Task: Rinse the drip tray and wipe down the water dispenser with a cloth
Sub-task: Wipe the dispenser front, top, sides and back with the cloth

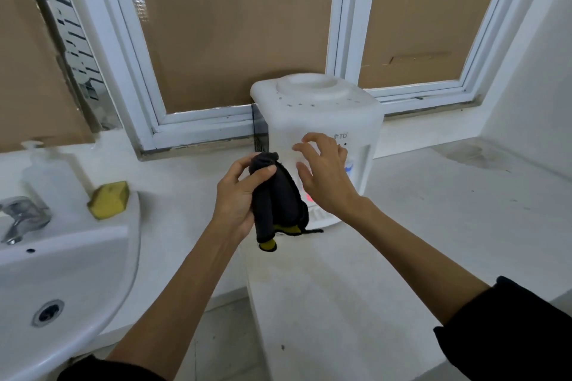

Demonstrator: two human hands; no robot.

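Head view — left hand (236, 195) grips cloth (275, 198) beside dispenser (322, 114).

I see soft, even, dimmish light, no hard shadows; wide-angle bend in the window frames (337, 18), soap bottle (46, 176) at left blurred

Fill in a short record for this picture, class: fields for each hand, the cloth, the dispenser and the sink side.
left hand: left hand grips the bunched black cloth with yellow edging
right hand: right hand, fingers spread, holds nothing, in front of the dispenser
dispenser: white plastic countertop water dispenser, no bottle on top, stands on the white counter
sink side: yellow sponge beside the white ceramic basin; metal tap behind the basin
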